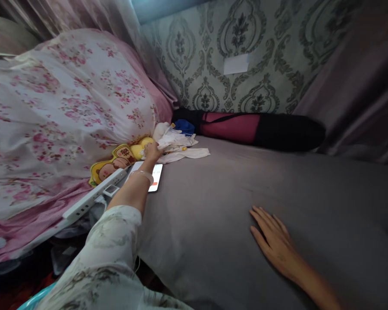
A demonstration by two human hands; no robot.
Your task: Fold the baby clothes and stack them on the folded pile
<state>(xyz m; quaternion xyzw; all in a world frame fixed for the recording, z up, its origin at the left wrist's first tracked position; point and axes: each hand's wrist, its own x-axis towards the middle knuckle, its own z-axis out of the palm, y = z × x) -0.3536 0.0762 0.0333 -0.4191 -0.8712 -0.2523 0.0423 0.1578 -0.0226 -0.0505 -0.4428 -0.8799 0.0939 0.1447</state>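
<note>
My left hand (pixel 153 150) reaches far forward to a heap of clothes, its fingers curled on a white cloth (pixel 173 141) at the heap's near left side. Part of those fingers is hidden. Just left of the hand are yellow plush rounds (pixel 137 150). Below my left wrist, partly covered by the forearm, a phone (pixel 157 177) lies with its screen lit. My right hand (pixel 273 237) rests flat on the grey sheet (pixel 220 224), fingers stretched out and holding nothing.
A long black and dark red bag (pixel 229 127) lies along the patterned wall. A blue cloth (pixel 184 126) sits behind the heap. At left are a white power strip (pixel 95 193), a yellow cartoon cushion (pixel 108 168) and a flowered cover (pixel 67 99).
</note>
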